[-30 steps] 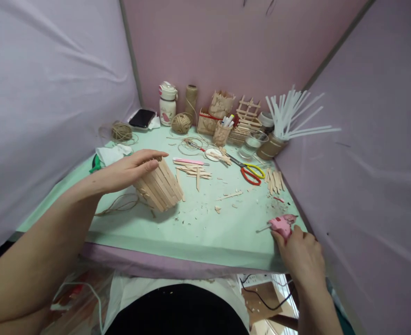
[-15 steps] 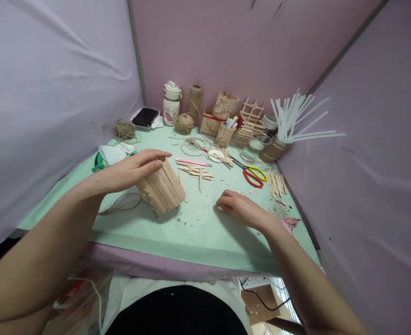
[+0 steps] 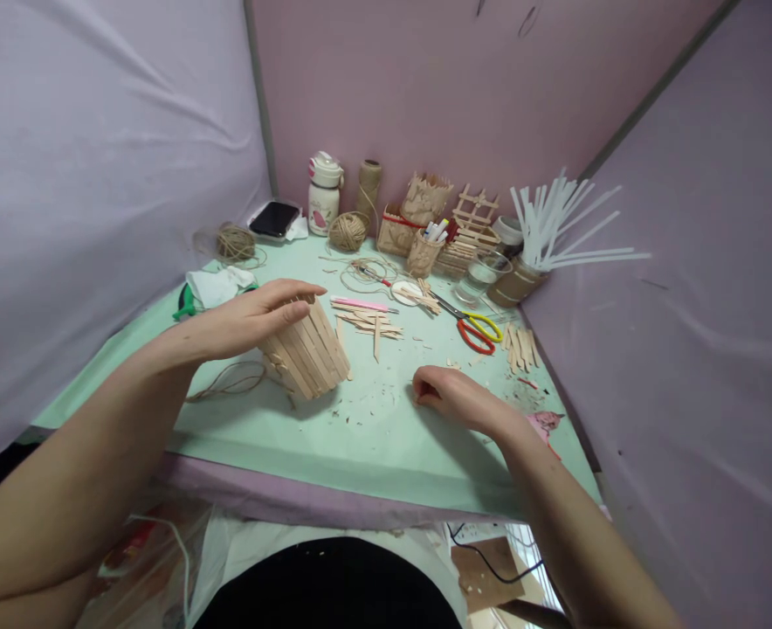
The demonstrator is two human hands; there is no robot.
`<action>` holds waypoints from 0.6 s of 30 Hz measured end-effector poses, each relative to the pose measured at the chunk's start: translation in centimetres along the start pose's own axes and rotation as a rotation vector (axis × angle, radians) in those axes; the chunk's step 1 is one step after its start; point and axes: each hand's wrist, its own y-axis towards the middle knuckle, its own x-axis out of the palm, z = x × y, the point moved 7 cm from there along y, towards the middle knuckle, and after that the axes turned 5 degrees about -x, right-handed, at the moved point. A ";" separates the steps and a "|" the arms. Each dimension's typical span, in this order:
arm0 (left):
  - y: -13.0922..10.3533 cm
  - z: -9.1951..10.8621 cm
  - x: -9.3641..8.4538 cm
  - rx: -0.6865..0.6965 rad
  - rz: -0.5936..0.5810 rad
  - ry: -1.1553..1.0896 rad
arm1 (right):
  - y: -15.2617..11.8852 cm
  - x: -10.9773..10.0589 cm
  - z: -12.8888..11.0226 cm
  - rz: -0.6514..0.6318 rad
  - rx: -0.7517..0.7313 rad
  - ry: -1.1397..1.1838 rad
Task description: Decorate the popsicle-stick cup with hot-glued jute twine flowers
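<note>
My left hand (image 3: pixel 265 313) lies over the top of a tilted holder of wooden sticks (image 3: pixel 311 354), thumb on the near side and fingers across its rim, gripping it. Twine (image 3: pixel 229 382) trails from the holder to the left. My right hand (image 3: pixel 448 395) rests on the green tabletop (image 3: pixel 366 445), its fingers curled inward and pressed together. Whatever the right fingertips may hold is too small to make out. Between the two hands, small dark scraps (image 3: pixel 350 415) are scattered on the surface.
Behind my hands lie loose sticks (image 3: pixel 376 323), a pink pen (image 3: pixel 363 304) and scissors (image 3: pixel 478 332). Farther back stand a bottle (image 3: pixel 324 196), a twine ball (image 3: pixel 348 231), a cup of water (image 3: pixel 478 279) and a jar of white strips (image 3: pixel 520 281).
My right hand has shifted slightly right, and its fingers have curled in more. My left hand and the stick holder look nearly the same.
</note>
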 end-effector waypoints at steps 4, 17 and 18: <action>0.0 0.0 0.0 0.002 -0.002 -0.009 | -0.8 -0.9 -0.6 0.110 -0.055 0.014; -0.4 0.6 -0.1 0.020 -0.001 0.021 | -6.5 -2.5 -7.2 0.968 -0.615 -0.164; -0.4 0.7 -0.1 0.022 0.002 0.028 | -6.5 -2.5 -7.4 0.975 -0.618 -0.167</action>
